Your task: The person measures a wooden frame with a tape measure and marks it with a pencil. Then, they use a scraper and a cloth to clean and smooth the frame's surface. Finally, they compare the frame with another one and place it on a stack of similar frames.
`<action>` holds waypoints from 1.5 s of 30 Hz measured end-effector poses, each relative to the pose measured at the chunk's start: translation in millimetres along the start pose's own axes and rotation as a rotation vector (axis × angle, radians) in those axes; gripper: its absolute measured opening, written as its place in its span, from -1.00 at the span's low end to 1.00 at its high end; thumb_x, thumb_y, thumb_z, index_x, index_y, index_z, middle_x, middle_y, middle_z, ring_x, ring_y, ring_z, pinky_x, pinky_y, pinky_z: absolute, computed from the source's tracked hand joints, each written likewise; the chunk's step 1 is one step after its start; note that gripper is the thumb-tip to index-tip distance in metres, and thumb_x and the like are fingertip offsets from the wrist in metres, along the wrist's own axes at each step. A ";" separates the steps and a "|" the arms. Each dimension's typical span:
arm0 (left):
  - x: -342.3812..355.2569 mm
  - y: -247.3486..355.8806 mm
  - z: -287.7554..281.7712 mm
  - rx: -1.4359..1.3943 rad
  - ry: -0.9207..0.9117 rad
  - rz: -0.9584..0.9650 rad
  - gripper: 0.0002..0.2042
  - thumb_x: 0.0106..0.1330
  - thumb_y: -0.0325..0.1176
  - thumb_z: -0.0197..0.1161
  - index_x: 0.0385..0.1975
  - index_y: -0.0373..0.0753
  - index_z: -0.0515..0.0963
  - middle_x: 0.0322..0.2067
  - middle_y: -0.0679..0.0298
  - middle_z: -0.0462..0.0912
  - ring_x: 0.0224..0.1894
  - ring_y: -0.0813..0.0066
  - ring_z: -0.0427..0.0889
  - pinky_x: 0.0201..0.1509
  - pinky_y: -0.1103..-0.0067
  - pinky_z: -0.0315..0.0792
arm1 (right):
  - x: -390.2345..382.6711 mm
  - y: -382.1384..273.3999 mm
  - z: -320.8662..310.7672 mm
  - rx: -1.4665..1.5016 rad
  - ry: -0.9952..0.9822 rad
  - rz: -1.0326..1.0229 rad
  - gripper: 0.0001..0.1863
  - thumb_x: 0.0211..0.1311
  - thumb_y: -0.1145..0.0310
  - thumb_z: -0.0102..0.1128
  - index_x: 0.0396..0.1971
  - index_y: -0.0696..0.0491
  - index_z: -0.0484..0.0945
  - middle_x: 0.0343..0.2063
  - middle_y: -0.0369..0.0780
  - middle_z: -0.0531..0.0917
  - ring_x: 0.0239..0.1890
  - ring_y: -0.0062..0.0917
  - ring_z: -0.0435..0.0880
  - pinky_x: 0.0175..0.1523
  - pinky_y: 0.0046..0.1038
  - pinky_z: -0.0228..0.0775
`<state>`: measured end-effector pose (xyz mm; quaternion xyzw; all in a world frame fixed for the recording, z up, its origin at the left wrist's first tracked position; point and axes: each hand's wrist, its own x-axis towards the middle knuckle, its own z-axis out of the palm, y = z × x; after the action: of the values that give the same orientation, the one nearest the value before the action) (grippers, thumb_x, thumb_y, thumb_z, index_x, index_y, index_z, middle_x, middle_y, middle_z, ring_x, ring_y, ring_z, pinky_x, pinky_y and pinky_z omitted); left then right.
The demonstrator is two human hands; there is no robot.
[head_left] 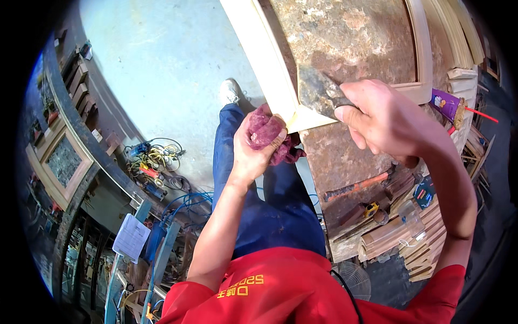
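Observation:
My left hand (253,143) is closed around a crumpled dark red rag (264,129), held against the near corner of a pale wooden frame (264,54). The frame lies on a stained workbench (350,38), with its left side along the bench edge. My right hand (377,116) grips a wide scraper (318,92) with a dirty, crusted blade. That blade sits over the same corner, close to the rag; whether it touches the wood I cannot tell. The scraper's handle is mostly hidden in my fist.
An orange-handled tool (359,185) lies on the bench's near part. A purple packet (445,102) sits at the right, near stacked wood strips (450,32). Tangled cables (154,162) lie on the floor at left. A paper sheet (131,237) rests by a blue stand.

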<state>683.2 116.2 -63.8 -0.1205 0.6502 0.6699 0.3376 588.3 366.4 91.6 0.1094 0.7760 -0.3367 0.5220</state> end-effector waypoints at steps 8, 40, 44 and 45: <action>1.5 0.9 1.3 0.009 0.009 -0.003 -0.62 0.29 -0.43 0.53 0.03 -0.36 0.56 -0.18 0.33 0.71 -0.12 0.57 0.63 0.14 0.53 0.50 | 9.3 -9.4 -32.1 0.078 -0.053 0.263 -0.75 0.52 0.32 0.08 -0.15 0.26 0.51 -0.59 -0.17 0.67 -0.71 -0.61 0.52 -0.56 -0.48 0.36; 171.2 161.5 -58.7 0.253 0.038 -0.022 -0.71 0.31 -0.37 0.50 -0.08 -0.34 0.59 -0.27 0.28 0.72 -0.19 0.55 0.66 -0.02 0.53 0.57 | 83.1 -62.4 -45.7 1.413 0.225 -0.174 -0.75 0.58 0.32 0.04 -0.07 0.21 0.57 -0.47 -0.15 0.70 -0.73 -0.63 0.49 -0.60 -0.60 0.33; 175.0 164.0 -63.1 0.364 0.018 -0.048 -0.67 0.29 -0.37 0.51 -0.05 -0.34 0.58 -0.23 0.23 0.73 -0.16 0.52 0.67 0.05 0.49 0.56 | 100.1 -55.1 -33.7 1.397 0.328 -0.011 -0.75 0.59 0.30 0.04 -0.03 0.19 0.55 -0.50 -0.17 0.69 -0.73 -0.65 0.49 -0.61 -0.60 0.31; 175.6 162.7 -61.6 0.327 0.023 -0.063 -0.66 0.28 -0.38 0.51 -0.03 -0.34 0.57 -0.22 0.22 0.74 -0.15 0.52 0.67 0.06 0.49 0.56 | 104.0 -58.3 -29.4 1.409 0.349 -0.003 -0.76 0.59 0.31 0.05 -0.02 0.18 0.55 -0.52 -0.18 0.68 -0.73 -0.65 0.49 -0.61 -0.60 0.32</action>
<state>436.5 121.4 -48.5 -0.0919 0.7503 0.5428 0.3660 491.4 322.6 30.1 0.4709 0.4469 -0.7351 0.1955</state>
